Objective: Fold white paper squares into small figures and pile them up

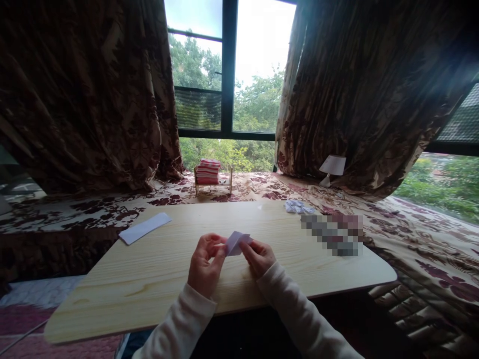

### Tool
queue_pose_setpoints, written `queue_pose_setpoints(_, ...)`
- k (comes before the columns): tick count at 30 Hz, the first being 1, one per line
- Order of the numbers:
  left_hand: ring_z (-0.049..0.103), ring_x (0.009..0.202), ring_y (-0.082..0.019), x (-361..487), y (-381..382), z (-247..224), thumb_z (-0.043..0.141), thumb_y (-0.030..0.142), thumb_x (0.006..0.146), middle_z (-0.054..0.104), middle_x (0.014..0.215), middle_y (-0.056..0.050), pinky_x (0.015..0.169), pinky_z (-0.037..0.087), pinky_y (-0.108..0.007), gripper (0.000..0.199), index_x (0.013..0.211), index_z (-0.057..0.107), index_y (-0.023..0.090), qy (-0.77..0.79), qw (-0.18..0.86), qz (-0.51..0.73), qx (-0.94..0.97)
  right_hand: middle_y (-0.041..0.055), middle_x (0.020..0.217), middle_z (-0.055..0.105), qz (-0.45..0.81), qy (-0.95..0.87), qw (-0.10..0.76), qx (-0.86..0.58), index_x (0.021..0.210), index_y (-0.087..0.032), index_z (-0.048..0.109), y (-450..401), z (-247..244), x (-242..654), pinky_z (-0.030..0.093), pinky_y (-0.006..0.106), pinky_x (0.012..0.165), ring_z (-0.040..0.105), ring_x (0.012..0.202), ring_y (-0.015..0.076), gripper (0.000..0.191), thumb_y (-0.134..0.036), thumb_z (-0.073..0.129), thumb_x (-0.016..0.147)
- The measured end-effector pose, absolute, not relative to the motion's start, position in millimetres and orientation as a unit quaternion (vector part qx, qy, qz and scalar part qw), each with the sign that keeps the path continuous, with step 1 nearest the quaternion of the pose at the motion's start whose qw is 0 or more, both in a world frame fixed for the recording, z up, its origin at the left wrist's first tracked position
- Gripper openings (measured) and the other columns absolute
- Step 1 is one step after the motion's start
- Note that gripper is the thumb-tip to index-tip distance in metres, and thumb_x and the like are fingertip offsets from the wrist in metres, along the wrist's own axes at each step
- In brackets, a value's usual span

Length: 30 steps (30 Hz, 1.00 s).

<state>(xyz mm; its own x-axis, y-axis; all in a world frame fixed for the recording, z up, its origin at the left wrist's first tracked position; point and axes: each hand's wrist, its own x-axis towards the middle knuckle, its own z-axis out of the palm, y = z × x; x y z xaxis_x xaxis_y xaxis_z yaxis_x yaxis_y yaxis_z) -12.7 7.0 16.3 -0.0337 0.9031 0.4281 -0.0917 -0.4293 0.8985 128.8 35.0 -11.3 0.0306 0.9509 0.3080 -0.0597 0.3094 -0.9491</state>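
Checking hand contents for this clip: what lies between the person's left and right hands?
A folded piece of white paper lies between the left hand and the right hand, pinched by both; the head view shows it.

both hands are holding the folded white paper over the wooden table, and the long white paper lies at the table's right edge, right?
Not quite: the long white paper lies at the left edge of the wooden table, as the head view shows. The left hand and right hand do both hold the folded white paper over it.
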Motion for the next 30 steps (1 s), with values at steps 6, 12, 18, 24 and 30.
queue_pose_setpoints(6,0.06,0.08,-0.017,-15.2,6.4,16.2,0.055,0.028,0.079,0.063,0.092,-0.006,0.071,0.047,-0.025,0.016,0.09,0.058,0.017,0.406,0.281,0.583,0.646,-0.0023,0.046,0.044,0.405,-0.544,0.605,-0.417,0.061,-0.012,0.062,38.2,-16.1,127.6,0.03,0.023,0.042,0.037,0.045,0.0085,0.038,-0.049,0.059,0.069)
queue_pose_setpoints(12,0.057,0.069,-0.015,-17.5,13.9,9.8,0.053,0.024,0.079,0.062,0.074,-0.004,0.062,0.045,-0.024,0.017,0.07,0.065,0.015,0.42,0.183,0.565,0.686,0.0017,0.073,0.054,0.25,-0.569,0.648,-0.44,0.095,-0.016,0.061,31.0,-4.1,137.1,0.041,0.024,0.053,0.05,0.061,0.0128,0.028,-0.031,0.058,0.072)
queue_pose_setpoints(18,0.058,0.07,-0.015,-12.1,13.6,5.6,0.053,0.018,0.078,0.062,0.077,-0.004,0.064,0.046,-0.024,0.014,0.074,0.066,0.016,0.392,0.159,0.524,0.739,0.0058,0.087,0.056,0.106,-0.667,0.648,-0.351,0.085,-0.021,0.067,31.3,-2.0,137.4,0.046,0.032,0.072,0.054,0.083,0.0185,0.016,-0.024,0.058,0.072)
queue_pose_setpoints(24,0.057,0.071,-0.015,-10.3,8.1,10.0,0.053,0.019,0.079,0.061,0.076,-0.006,0.065,0.045,-0.024,0.015,0.07,0.064,0.015,0.36,0.173,0.505,0.765,0.0052,0.075,0.063,0.278,-0.637,0.613,-0.376,0.071,-0.017,0.063,34.9,-11.4,135.9,0.045,0.027,0.061,0.057,0.069,0.0157,0.014,-0.03,0.057,0.075)
queue_pose_setpoints(30,0.057,0.068,-0.014,-10.0,7.1,14.8,0.054,0.018,0.077,0.061,0.073,-0.005,0.063,0.046,-0.023,0.013,0.07,0.064,0.014,0.359,0.169,0.533,0.747,0.0022,0.061,0.062,0.355,-0.567,0.641,-0.377,0.069,-0.016,0.062,37.8,-22.4,132.2,0.044,0.026,0.055,0.055,0.056,0.0131,0.021,-0.037,0.063,0.068)
